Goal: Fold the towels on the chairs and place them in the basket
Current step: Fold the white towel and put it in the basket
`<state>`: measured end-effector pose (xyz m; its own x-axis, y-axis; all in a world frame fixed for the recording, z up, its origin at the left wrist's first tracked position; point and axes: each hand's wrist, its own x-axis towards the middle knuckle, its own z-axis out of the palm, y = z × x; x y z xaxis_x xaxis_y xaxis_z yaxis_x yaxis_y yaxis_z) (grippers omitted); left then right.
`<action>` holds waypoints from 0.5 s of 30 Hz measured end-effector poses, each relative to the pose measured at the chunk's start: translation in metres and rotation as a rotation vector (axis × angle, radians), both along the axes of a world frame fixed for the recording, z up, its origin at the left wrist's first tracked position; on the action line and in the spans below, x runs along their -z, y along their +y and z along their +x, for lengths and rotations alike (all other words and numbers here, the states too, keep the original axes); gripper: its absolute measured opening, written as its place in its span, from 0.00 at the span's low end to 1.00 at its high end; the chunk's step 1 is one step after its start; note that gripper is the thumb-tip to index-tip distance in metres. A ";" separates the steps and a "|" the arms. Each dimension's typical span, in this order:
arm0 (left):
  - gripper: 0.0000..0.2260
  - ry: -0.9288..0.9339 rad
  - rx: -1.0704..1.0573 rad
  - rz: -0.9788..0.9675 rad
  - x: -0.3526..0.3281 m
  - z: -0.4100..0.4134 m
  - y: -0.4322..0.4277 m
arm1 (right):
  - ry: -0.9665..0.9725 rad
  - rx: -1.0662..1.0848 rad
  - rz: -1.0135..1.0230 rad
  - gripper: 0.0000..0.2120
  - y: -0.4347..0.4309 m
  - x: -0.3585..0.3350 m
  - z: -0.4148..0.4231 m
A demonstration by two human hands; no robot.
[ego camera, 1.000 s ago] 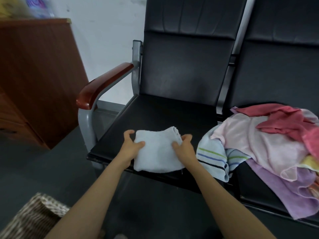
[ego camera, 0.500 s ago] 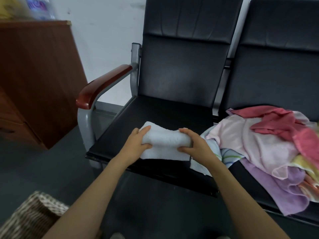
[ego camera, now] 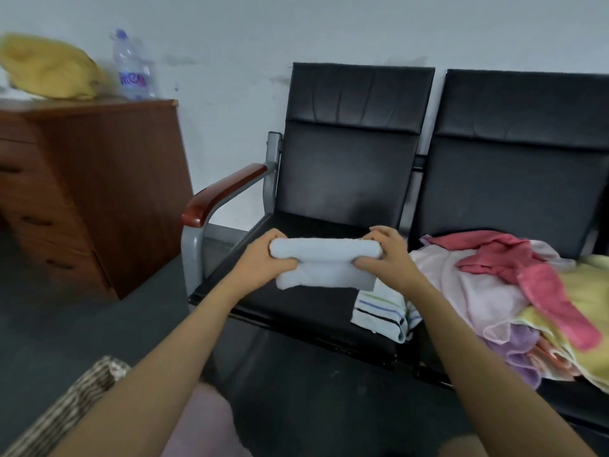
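Observation:
A folded white towel (ego camera: 324, 266) is held above the seat of the left black chair (ego camera: 306, 301). My left hand (ego camera: 263, 258) grips its left end and my right hand (ego camera: 384, 257) grips its right end, fingers curled over the top fold. A white towel with coloured stripes (ego camera: 379, 310) lies on the seat's right side. A heap of unfolded towels, pink (ego camera: 474, 285), red-pink (ego camera: 540, 275), yellow (ego camera: 583, 291) and purple (ego camera: 520, 351), covers the right chair's seat. The woven basket (ego camera: 75, 397) stands on the floor at lower left, partly hidden by my left forearm.
A brown wooden cabinet (ego camera: 99, 192) stands at left with a water bottle (ego camera: 131, 67) and a yellow cloth (ego camera: 49, 67) on top. The left chair has a red-brown armrest (ego camera: 227, 192). Dark floor (ego camera: 82, 321) lies between cabinet, chair and basket.
The white towel went from lying flat on the seat to being folded over and lifted off it in both hands. The view has tilted up and pulled back.

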<state>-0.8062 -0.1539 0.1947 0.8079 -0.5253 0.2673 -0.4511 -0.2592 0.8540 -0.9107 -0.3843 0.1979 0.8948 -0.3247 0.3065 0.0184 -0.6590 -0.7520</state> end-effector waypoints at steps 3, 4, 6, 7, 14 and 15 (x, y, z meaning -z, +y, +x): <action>0.11 0.178 -0.012 -0.287 -0.020 -0.020 0.012 | -0.042 -0.099 0.280 0.06 0.021 -0.024 -0.017; 0.12 0.209 -0.029 -0.338 -0.024 -0.026 0.015 | -0.051 -0.099 0.301 0.06 0.031 -0.027 -0.020; 0.14 0.227 -0.073 -0.361 -0.025 -0.032 0.023 | -0.058 -0.074 0.306 0.07 0.053 -0.028 -0.021; 0.15 0.217 -0.109 -0.349 -0.024 -0.032 0.029 | -0.054 -0.064 0.296 0.08 0.062 -0.026 -0.020; 0.10 -0.006 -0.232 -0.148 0.016 0.007 0.113 | 0.173 -0.301 0.112 0.24 0.129 -0.004 0.023; 0.08 0.010 -0.263 -0.116 0.026 0.015 0.130 | 0.249 -0.332 0.075 0.25 0.141 0.002 0.036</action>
